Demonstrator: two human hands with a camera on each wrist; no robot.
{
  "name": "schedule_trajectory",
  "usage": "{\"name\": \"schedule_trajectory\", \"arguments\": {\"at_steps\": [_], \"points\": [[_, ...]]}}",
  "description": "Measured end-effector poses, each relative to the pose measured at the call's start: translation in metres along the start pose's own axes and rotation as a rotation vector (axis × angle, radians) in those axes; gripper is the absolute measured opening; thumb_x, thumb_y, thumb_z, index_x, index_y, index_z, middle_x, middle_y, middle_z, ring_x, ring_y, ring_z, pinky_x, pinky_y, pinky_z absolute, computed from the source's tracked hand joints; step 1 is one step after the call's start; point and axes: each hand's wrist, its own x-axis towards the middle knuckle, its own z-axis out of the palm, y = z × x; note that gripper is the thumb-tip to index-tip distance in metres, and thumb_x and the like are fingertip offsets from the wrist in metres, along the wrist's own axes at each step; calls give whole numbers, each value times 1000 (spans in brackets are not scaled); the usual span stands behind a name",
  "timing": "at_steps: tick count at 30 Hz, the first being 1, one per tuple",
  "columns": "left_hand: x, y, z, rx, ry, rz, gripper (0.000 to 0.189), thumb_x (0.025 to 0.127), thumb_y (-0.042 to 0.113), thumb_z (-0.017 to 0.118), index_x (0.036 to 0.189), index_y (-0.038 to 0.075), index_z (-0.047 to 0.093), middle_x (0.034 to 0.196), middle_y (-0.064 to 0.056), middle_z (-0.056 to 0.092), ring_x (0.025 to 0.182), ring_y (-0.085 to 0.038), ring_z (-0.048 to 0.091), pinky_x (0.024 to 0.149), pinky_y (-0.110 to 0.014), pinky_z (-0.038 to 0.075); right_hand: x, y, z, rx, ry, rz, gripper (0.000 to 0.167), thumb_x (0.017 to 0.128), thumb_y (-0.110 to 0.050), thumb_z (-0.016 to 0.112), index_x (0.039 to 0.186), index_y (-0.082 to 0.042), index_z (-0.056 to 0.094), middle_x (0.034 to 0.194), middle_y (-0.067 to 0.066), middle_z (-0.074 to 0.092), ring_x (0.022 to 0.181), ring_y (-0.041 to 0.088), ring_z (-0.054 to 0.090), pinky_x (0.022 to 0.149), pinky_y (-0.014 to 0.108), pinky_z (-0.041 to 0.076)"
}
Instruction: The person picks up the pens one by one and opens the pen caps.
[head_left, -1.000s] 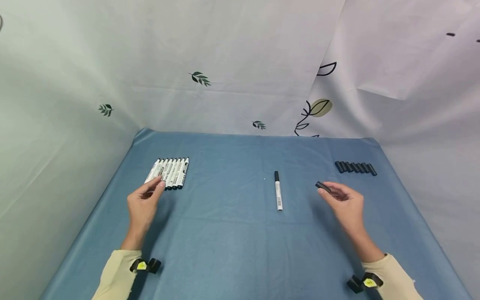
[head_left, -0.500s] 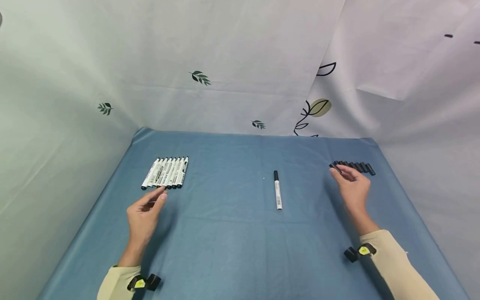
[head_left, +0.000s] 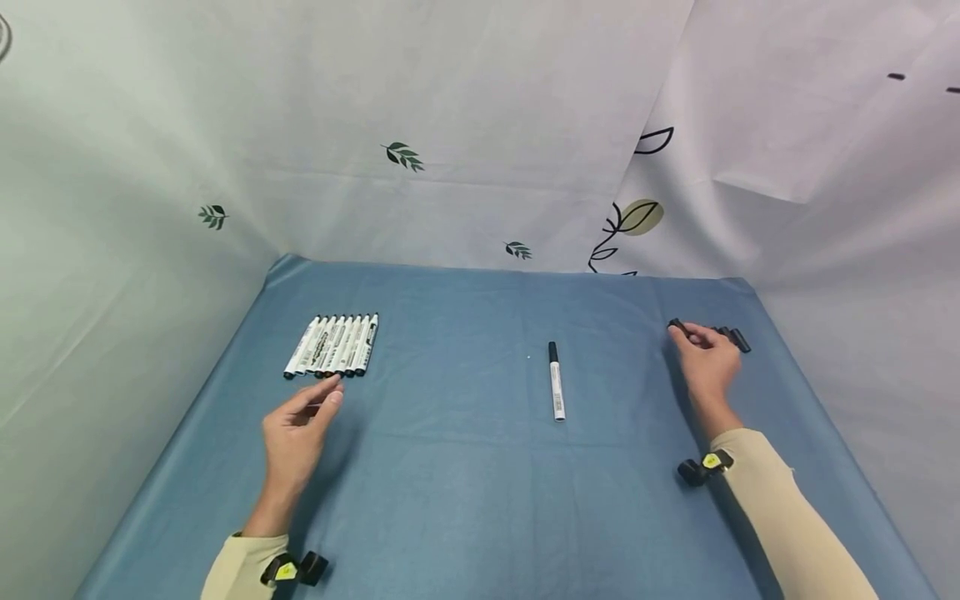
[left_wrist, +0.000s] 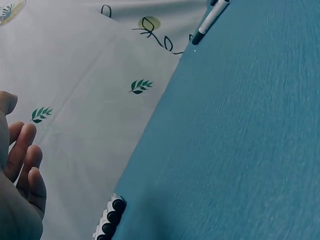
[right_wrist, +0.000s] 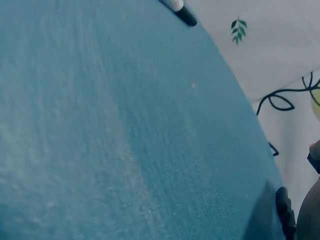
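Note:
My right hand (head_left: 708,371) pinches a short black marker cap (head_left: 678,326) between thumb and fingers, at the near end of a row of black caps (head_left: 739,340). The hand covers most of that row in the head view. In the right wrist view, the pinched cap (right_wrist: 313,163) shows at the right edge above the other caps (right_wrist: 285,212). My left hand (head_left: 296,433) hovers just in front of a tight row of white markers (head_left: 333,346), fingers loosely bent and holding nothing. Black ends of those markers (left_wrist: 113,218) appear low in the left wrist view.
A single white marker with a black cap (head_left: 557,385) lies lengthwise in the middle of the blue tablecloth (head_left: 450,500). White curtain-like cloth (head_left: 480,125) with leaf prints rises behind the table and along both sides.
My right hand has carried the black cap away from me and slightly right, to the row of caps. The left hand has drawn back a little from over the markers and shifted slightly right.

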Motion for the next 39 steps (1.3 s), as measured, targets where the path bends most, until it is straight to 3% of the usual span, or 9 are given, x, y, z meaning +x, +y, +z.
{"name": "schedule_trajectory", "arguments": {"at_steps": [6,14,21,28,39], "points": [[-1,-1,2,-18,12,19,24,90,-11,70,114,-7,74,101,12,76,91,-1,69,74,-14,49,3,6,7,-48,-55,24,41,90,-42,77,113,-8,79,86,-8,61,74,-1,50,70,22,40],[-3,0,2,27,9,16,25,90,-10,70,114,-6,75,100,18,73,92,1,68,76,-14,48,3,11,14,-82,-54,21,39,92,-36,77,115,-5,77,97,8,68,79,2,51,75,23,40],[-4,-2,2,28,16,33,20,93,-2,70,112,-4,76,100,12,75,90,-2,68,76,-14,48,3,12,18,-95,-46,-12,36,91,-30,78,112,-1,77,97,16,70,83,15,56,87,36,44],[-4,-1,1,29,20,40,19,94,-1,70,111,-5,76,100,11,75,89,-3,68,75,-14,48,4,12,19,-108,-58,12,38,92,-30,77,114,1,75,101,19,70,91,25,59,92,45,46],[-6,2,3,46,18,18,20,93,-5,69,112,-6,75,100,15,73,90,-1,67,75,-14,48,7,14,19,-96,-58,36,42,91,-34,78,117,-1,75,102,18,70,93,24,60,92,44,45]]}}
